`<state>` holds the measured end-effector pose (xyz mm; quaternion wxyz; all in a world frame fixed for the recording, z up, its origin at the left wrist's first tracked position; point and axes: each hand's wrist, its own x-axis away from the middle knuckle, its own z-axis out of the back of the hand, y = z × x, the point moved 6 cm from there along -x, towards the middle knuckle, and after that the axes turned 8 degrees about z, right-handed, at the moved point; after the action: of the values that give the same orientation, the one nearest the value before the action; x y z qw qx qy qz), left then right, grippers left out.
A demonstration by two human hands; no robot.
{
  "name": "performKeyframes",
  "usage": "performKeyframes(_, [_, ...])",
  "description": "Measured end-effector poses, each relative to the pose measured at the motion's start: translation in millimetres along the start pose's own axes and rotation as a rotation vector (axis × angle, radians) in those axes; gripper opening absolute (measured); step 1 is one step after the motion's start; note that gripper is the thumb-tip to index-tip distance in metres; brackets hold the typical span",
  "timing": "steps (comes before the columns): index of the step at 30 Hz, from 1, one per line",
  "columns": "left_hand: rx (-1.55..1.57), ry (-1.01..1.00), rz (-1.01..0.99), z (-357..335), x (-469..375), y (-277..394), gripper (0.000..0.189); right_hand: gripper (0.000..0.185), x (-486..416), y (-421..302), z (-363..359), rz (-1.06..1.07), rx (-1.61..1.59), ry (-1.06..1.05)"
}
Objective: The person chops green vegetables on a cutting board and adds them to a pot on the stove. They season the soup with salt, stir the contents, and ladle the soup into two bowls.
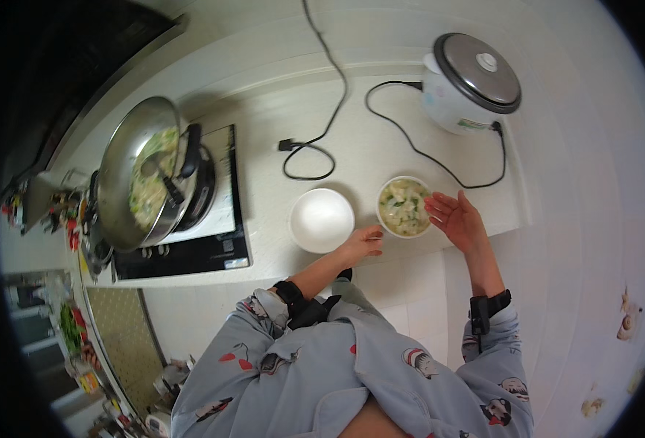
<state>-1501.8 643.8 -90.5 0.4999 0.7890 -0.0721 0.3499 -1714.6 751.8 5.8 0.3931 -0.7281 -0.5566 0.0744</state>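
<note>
A white bowl of soup with green leaves (404, 207) stands near the counter's front edge. My right hand (454, 219) is at its right side, palm turned up and fingers apart, with nothing in it; whether the fingertips touch the rim I cannot tell. My left hand (362, 242) is just left of that bowl, empty, fingers loosely spread. Left of the soup stands an empty white bowl (322, 220), close to my left wrist. On the cooktop at left, a large steel wok (115, 191) holds more of the soup, with a black-handled ladle (168, 183) resting inside.
A rice cooker (467, 82) with a steel lid stands at the back right, its black cord looping over the counter (262, 219). A loose black cable with a plug (286, 145) lies behind the empty bowl. The black cooktop (191, 254) borders the bowls' area at left.
</note>
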Motion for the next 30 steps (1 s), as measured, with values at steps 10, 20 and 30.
performKeyframes(10, [-0.373,1.036,-0.003,171,143,-5,0.055,0.010,-29,46,-158,0.043,0.507,-0.242])
performKeyframes(20, [0.570,0.234,-0.105,151,97,-40,0.069,0.033,-41,70,-377,0.437,0.974,-0.623])
performKeyframes(30, [0.631,0.218,-0.243,223,297,-36,0.067,0.023,-14,147,-549,0.960,1.806,-0.877])
